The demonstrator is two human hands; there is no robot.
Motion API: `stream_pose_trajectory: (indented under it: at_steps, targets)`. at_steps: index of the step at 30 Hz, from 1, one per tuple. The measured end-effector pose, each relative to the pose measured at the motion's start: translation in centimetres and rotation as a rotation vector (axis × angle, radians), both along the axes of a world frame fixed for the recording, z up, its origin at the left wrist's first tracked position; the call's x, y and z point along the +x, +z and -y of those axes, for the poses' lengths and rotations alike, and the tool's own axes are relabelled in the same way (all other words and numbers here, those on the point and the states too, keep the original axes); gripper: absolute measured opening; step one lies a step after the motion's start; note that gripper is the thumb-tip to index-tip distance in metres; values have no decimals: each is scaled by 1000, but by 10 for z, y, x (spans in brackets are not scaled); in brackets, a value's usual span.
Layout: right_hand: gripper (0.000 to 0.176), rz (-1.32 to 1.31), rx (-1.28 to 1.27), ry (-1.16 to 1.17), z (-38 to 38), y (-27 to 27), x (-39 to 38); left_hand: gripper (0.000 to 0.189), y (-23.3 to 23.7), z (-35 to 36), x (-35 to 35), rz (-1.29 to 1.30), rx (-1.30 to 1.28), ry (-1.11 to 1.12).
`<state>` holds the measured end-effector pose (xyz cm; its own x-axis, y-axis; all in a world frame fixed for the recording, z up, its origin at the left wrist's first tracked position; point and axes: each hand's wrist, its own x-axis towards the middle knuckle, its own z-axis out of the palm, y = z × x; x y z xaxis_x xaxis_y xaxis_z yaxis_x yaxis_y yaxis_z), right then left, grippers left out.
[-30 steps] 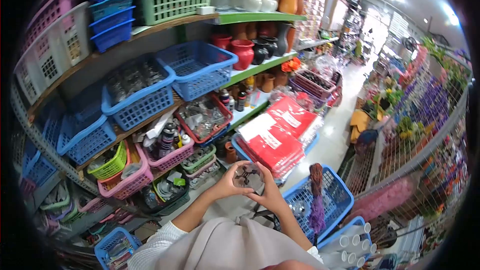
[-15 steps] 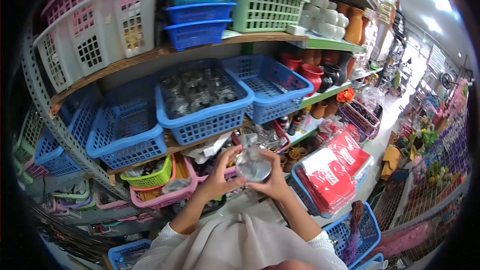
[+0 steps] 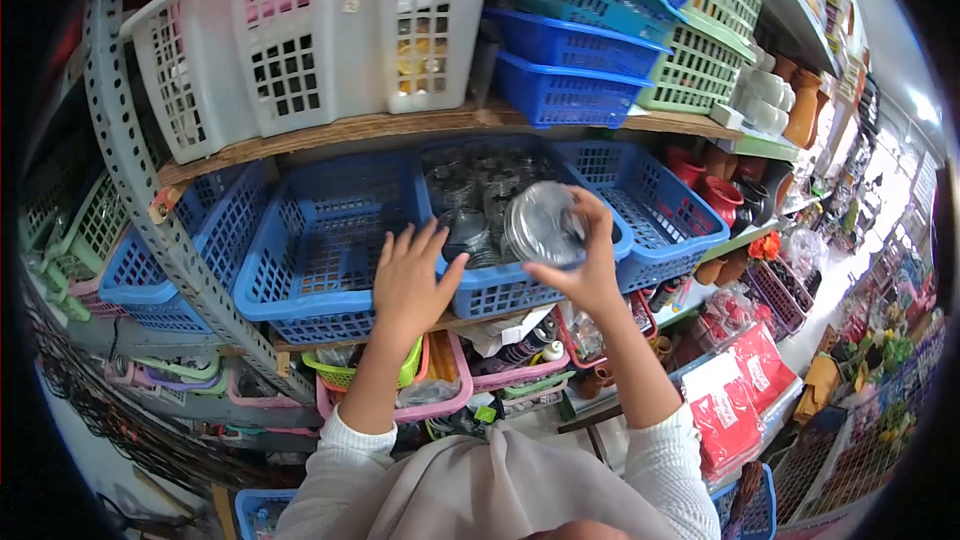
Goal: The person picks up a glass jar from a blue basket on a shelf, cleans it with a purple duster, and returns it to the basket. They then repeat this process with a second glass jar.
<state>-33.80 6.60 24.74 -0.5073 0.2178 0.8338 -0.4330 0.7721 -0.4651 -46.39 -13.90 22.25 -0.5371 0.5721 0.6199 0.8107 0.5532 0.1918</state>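
My right hand (image 3: 588, 265) grips a stack of clear, round, shiny discs (image 3: 545, 224), thumb low at its near side and fingers behind its right edge. The stack is over the front part of a blue plastic basket (image 3: 530, 295), where several similar clear round stacks (image 3: 465, 232) lie. My left hand (image 3: 410, 275) holds nothing; its fingers are spread, at the rims where this basket meets the blue basket (image 3: 300, 305) on its left.
A third blue basket (image 3: 655, 252) stands to the right. Above, a wooden shelf (image 3: 390, 126) carries a white basket (image 3: 220, 60) and stacked blue trays (image 3: 570, 90). A metal upright (image 3: 150, 175) rises at left. Below are pink trays (image 3: 455, 390) and red packets (image 3: 745, 390).
My right hand has raised the clear stack forward from in front of my body to the basket. My left hand has let go of it and moved left, fingers spread. The view has shifted left and closer.
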Motion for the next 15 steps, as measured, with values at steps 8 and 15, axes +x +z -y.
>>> stream_pose_trajectory:
  at_steps: [8, 15]
  targets:
    - [84, 422, 330, -53, -9, 36, -91, 67, -6, -1, -4, 45, -7, 29]
    - [90, 680, 609, -27, -19, 13, -125, 63, -2, -1, -1, -39, 32, 46]
